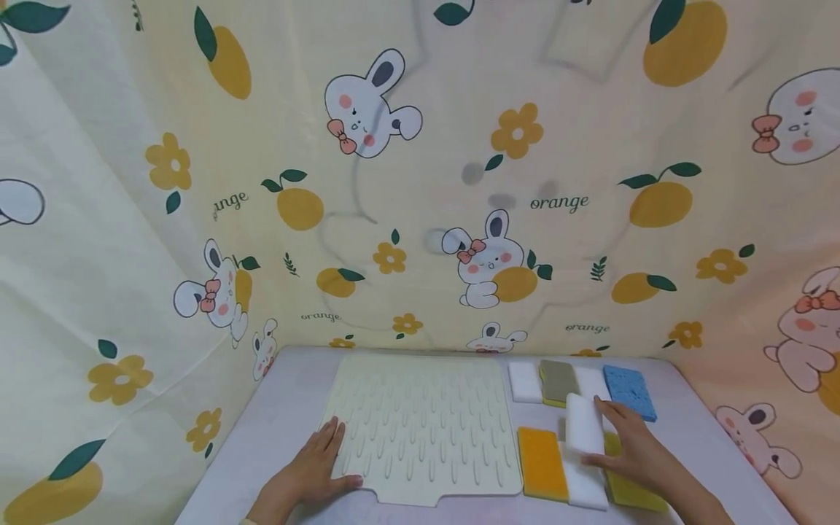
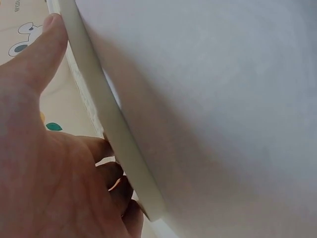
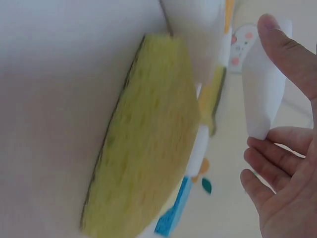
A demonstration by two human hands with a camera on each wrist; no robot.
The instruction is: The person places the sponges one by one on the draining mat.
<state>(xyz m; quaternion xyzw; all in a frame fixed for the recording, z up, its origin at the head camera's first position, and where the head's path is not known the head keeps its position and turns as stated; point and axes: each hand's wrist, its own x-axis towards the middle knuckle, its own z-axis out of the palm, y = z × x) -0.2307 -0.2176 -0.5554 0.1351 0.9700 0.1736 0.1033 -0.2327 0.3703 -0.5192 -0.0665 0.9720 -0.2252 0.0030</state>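
A cream ridged draining mat [image 1: 420, 419] lies flat on the white table. My left hand [image 1: 307, 467] rests at its near left corner, fingers on the left side and thumb by the front edge. In the left wrist view, the fingers and thumb touch the mat's rim [image 2: 106, 106]. My right hand [image 1: 633, 448] pinches a white sponge [image 1: 582, 424] between thumb and fingertips, tilted up over the front row of sponges. The right wrist view shows this white sponge [image 3: 265, 91] held away from a yellow-green sponge [image 3: 148, 139] with a dark backing.
Right of the mat, the front row has an orange sponge [image 1: 542, 463], another white sponge [image 1: 585, 485] and the yellow-green one. Behind them lie a white sponge [image 1: 525, 383], a grey-topped yellow sponge [image 1: 559, 380], another white one and a blue sponge [image 1: 630, 392]. Printed cloth [image 1: 420, 182] surrounds the table.
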